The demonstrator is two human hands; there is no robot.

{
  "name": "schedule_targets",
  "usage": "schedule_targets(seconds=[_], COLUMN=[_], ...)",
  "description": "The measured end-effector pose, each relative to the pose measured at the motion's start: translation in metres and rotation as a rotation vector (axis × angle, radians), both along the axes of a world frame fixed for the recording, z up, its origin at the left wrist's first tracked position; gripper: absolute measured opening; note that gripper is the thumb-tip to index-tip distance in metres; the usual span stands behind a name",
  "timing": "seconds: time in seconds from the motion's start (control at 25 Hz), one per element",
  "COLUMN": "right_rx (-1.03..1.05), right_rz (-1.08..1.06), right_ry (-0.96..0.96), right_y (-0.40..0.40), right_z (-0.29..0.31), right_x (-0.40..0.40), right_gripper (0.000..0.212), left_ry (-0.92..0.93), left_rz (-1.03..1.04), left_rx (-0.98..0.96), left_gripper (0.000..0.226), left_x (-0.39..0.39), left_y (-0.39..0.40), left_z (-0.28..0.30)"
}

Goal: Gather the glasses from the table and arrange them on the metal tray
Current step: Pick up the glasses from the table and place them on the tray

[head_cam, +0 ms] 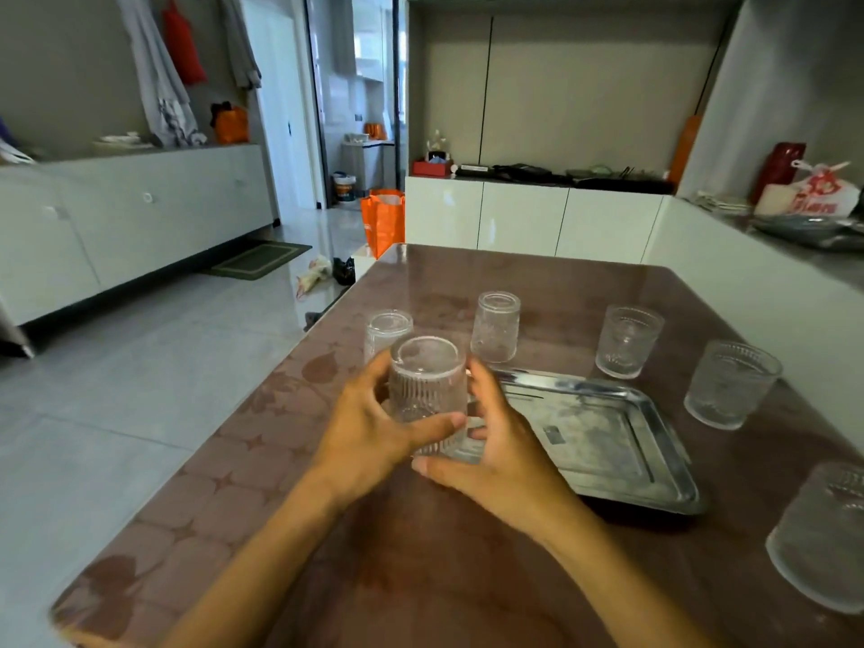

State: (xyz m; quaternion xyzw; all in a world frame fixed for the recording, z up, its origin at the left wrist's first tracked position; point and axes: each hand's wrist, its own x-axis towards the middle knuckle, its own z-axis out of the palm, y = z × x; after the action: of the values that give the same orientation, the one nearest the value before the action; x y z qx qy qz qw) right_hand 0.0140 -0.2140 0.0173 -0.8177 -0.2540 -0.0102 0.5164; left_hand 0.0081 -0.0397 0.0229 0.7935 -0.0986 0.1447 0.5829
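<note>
A: What's nearest?

B: A ribbed glass at the desk's right edge (823,544), cut off by the frame. Then both hands. The left hand (369,432) and right hand (505,465) are clamped together on one glass (428,390), upside down, base up.

A: So each grip is closed on it?

B: Yes. The left thumb lies across its lower front and the right fingers curl round its far side. It sits at the near left corner of the tray (608,441); whether its rim is touching the metal I cannot tell, the hands hide it.

A: How will it handle?

B: I'd judge it stiff, fairly weighty for its size, and breakable. The ribbing gives fingers some purchase, but smooth glass on polished metal may skid or clink, so set it down gently. Hold it round the ribbed wall at mid-height, not by the rim.

A: And beyond?

B: The rest of the tray looks bare. Past it on the desk (444,577), four more glasses: two inverted, one just behind the held one (387,332) and one further back (496,327), and two upright to the right (629,341) (729,383).
</note>
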Motion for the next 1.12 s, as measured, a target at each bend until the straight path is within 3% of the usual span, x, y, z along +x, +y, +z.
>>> schedule_targets(seconds=[0.12,0.2,0.32,0.44,0.64,1.0,1.12], right_rx=[0.173,0.183,0.245,0.198,0.037,0.0,0.008], right_rz=[-0.19,-0.281,-0.382,-0.413,-0.443,-0.38,-0.345], right_ry=[-0.081,-0.104,0.026,0.094,0.038,0.129,0.2], right_y=[-0.004,-0.017,-0.029,-0.021,-0.005,-0.008,-0.022], right_z=[-0.005,-0.006,-0.003,-0.016,-0.048,-0.051,-0.039], right_x=[0.02,0.033,0.069,0.103,0.126,0.132,0.122], right_gripper=[0.08,0.079,0.078,0.084,0.083,0.091,0.11], left_ry=[0.076,0.129,0.276,0.346,0.292,0.33,0.185], left_rz=[-0.217,-0.089,0.243,0.211,0.197,0.132,0.466], left_rx=[-0.099,-0.126,0.185,0.359,0.358,0.247,0.151], left_gripper=[0.05,0.041,0.048,0.029,0.019,0.014,0.027], left_x=[0.019,0.042,0.064,0.074,0.081,0.08,0.088], left_y=[-0.018,-0.016,-0.014,-0.02,-0.022,-0.018,-0.001], left_z=[0.008,-0.001,-0.027,-0.044,-0.05,-0.051,-0.038])
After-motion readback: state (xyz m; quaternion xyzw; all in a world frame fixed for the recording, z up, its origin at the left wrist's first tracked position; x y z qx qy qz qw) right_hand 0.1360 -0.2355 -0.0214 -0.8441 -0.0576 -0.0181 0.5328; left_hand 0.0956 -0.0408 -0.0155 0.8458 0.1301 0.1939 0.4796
